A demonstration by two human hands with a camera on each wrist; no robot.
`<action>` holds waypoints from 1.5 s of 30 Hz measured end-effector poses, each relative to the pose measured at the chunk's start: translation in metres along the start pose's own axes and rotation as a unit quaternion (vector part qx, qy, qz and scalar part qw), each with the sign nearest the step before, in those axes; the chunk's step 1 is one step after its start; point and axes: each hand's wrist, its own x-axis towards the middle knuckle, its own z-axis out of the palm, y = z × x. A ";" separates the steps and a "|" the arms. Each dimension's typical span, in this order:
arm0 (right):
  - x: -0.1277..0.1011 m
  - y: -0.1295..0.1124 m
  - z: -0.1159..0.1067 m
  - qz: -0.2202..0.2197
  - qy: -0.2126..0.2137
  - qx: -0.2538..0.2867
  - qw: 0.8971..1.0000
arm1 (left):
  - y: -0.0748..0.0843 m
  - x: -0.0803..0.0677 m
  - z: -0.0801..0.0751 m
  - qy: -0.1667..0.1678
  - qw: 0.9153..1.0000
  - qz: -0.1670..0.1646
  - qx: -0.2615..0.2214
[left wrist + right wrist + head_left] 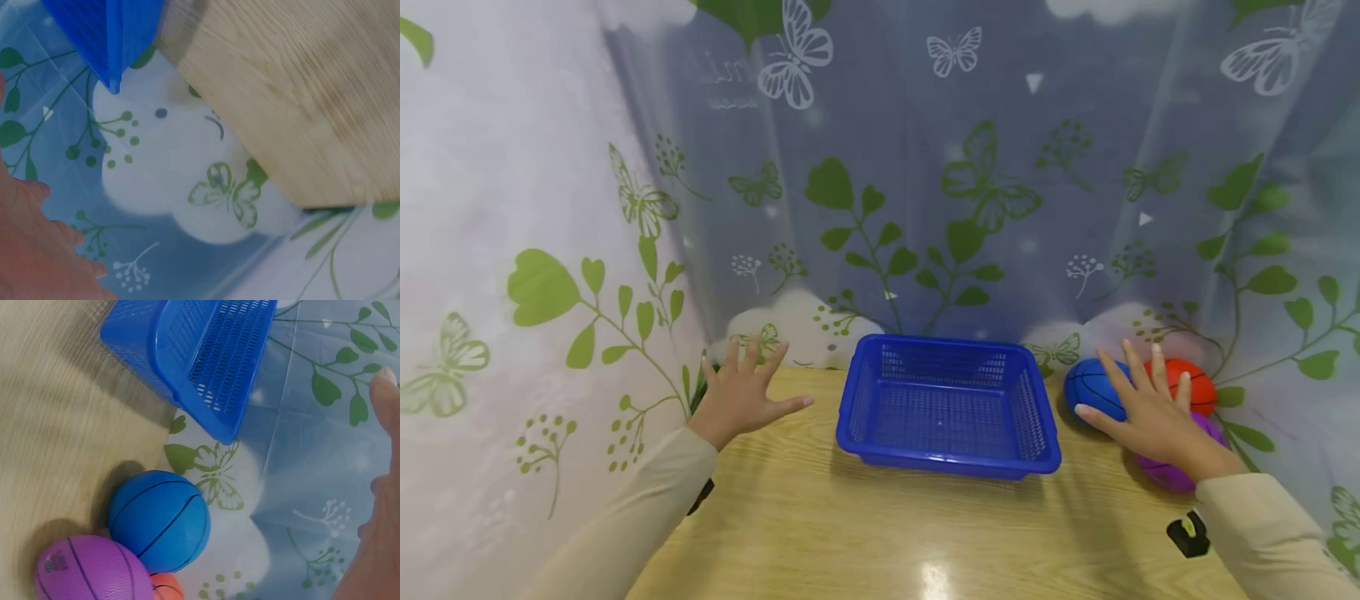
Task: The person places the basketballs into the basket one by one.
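Observation:
A blue plastic basket (940, 462) with perforated walls stands on the wooden table, with nothing in it. To its left my left hand (745, 398) hovers with fingers spread, touching nothing. On the other side, my right hand (1157, 421) is held with spread fingers above three small basketballs. The blue ball (159, 520) lies nearest the basket, the purple ball (90, 569) nearer the front, and the red-orange ball (1197, 387) farther right. In the head view the right hand partly covers them; the right wrist view shows it apart from them.
A curtain (880, 208) printed with leaves and butterflies hangs behind the table (850, 533) and along both sides. A small black object (1189, 533) shows beside the right sleeve, and another dark piece (702, 497) by the left sleeve.

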 end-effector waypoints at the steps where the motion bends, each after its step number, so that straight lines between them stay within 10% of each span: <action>1: -0.001 0.002 0.000 0.001 0.004 0.003 1.000 | 0.001 0.001 0.004 0.000 1.000 0.000 -0.005; 11: -0.015 0.043 0.008 0.047 0.035 0.036 0.998 | 0.018 0.019 0.053 -0.033 0.986 0.007 -0.162; 19: -0.034 0.085 0.021 0.106 0.021 0.063 0.992 | 0.026 0.024 0.092 -0.082 0.916 -0.045 -0.389; 33: -0.051 0.134 0.069 0.180 0.060 0.174 0.966 | 0.027 0.025 0.124 -0.099 0.855 -0.062 -0.506; 45: -0.044 0.136 0.089 0.232 0.109 0.208 0.944 | 0.030 0.021 0.131 -0.071 0.821 -0.079 -0.561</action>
